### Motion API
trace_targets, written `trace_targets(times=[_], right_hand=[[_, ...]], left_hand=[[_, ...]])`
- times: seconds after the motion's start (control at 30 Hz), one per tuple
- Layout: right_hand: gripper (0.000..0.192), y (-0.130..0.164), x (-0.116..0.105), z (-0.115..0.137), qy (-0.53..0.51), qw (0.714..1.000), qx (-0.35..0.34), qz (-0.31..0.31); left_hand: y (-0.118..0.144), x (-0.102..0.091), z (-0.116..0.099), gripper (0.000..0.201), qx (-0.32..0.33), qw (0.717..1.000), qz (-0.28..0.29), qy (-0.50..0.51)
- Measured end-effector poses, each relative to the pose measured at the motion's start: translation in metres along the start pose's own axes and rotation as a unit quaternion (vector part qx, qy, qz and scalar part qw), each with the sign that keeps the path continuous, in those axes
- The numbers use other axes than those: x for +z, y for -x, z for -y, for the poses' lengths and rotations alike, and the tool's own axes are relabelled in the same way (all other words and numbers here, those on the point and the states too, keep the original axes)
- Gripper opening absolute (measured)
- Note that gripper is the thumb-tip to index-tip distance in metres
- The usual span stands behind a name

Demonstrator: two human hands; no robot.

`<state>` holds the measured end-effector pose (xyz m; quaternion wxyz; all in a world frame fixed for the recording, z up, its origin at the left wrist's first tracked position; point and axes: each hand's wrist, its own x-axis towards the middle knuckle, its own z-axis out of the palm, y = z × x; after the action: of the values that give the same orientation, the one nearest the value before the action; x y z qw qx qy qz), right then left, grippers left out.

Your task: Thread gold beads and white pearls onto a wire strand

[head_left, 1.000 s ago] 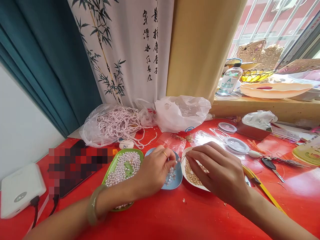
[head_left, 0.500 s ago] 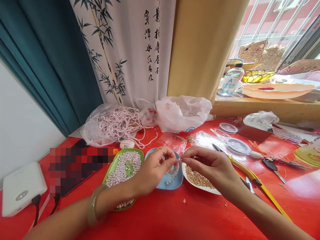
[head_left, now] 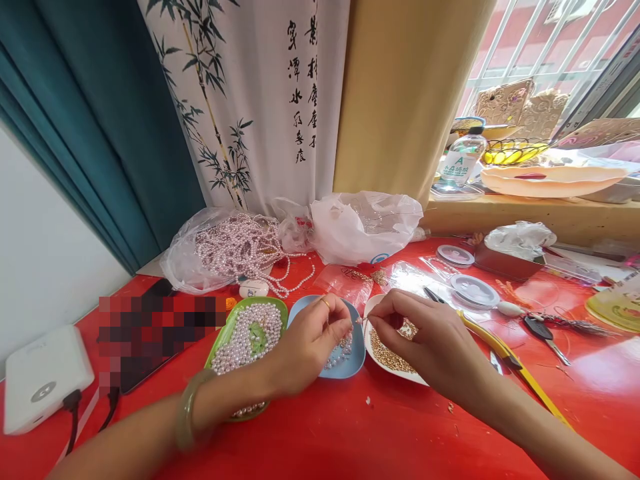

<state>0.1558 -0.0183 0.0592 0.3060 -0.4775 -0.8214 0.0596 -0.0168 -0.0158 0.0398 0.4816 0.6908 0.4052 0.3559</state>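
Note:
Over the blue plate (head_left: 351,371), my left hand (head_left: 311,343) is closed in a pinch, a ring on one finger. A thin beaded thread (head_left: 359,321) with a small pale pink bead shows at its fingertips; the grip itself is partly hidden. My right hand (head_left: 417,333) pinches the thin end of this thread between thumb and forefinger, a short way to the right. Pearl beads (head_left: 343,351) show below my left hand, over or in the blue plate; I cannot tell whether they hang from the thread.
A green tray (head_left: 212,347) of pearl beads stands left, a white plate (head_left: 376,365) of gold beads right. Yellow-handled pliers (head_left: 505,350), clear spools (head_left: 475,291) and a key (head_left: 546,337) lie right. Behind are bagged pearl strands (head_left: 235,247) and a white plastic bag (head_left: 367,227).
My right hand has moved slightly right, away from my left hand, widening the gap between their fingertips. More of the thread shows. My left hand stays nearly in place.

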Motion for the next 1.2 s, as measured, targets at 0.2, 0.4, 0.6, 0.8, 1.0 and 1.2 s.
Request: trace_targets(times=[0.2,0.4,0.6,0.8,1.0,1.2], right_hand=[[0.012,0.0,0.001,-0.003,0.154,0.97,-0.174,-0.063],[0.015,0.003,-0.002,-0.003,0.225,0.942,-0.241,-0.056],[0.021,0.005,-0.003,-0.002,0.232,0.94,-0.248,-0.044],[0.017,0.001,-0.002,-0.006,0.164,0.958,-0.207,-0.111],[0.014,-0.003,-0.008,-0.011,0.108,0.971,-0.099,-0.191],[0.014,-0.007,-0.01,-0.001,0.032,0.989,-0.037,-0.143]], left_hand=[[-0.002,0.0,0.003,0.013,-0.01,1.0,-0.018,-0.017],[-0.002,0.0,0.002,0.014,-0.005,0.999,-0.032,-0.04],[-0.003,0.0,0.003,0.012,0.0,0.998,-0.032,-0.06],[-0.004,-0.001,0.002,0.014,-0.011,0.999,-0.016,-0.045],[-0.005,-0.001,0.01,0.012,-0.014,0.999,-0.012,-0.031],[-0.01,0.002,0.01,0.017,0.0,0.998,-0.056,0.007]])
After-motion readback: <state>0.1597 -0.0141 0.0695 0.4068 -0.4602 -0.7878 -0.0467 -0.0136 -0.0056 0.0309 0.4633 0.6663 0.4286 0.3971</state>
